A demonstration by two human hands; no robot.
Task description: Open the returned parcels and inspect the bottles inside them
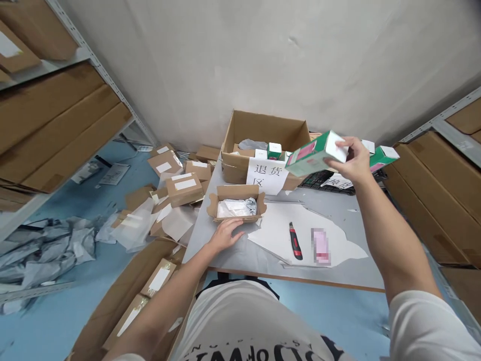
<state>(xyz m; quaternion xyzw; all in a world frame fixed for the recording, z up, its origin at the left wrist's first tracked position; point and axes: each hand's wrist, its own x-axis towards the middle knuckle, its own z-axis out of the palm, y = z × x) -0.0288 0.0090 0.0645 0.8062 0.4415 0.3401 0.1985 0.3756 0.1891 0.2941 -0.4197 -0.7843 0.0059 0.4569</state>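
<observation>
Green carton (313, 154) (light, stiff card, I judge) is pinched at its end by the right hand (351, 160). The left hand (225, 234) rests flat and empty beside the open box (236, 201).

Glossy green card carton (313, 154), matt brown cardboard box (237, 196), crinkled plastic bag (236, 207), smooth grey tabletop (225, 250)

**Colours and patterns**

Green carton (314, 154) with pink panel and white end flap. Second green carton (382, 156), white top. Brown open mailer box (236, 194) holding grey wrap (236, 207). Red-and-black utility knife (295, 241). Grey bench (225, 250) under white paper sheet (278, 230). White sign (266, 175) with black characters on brown large box (263, 131). Blue floor (56, 311). White shirt (255, 326), black lettering.
</observation>
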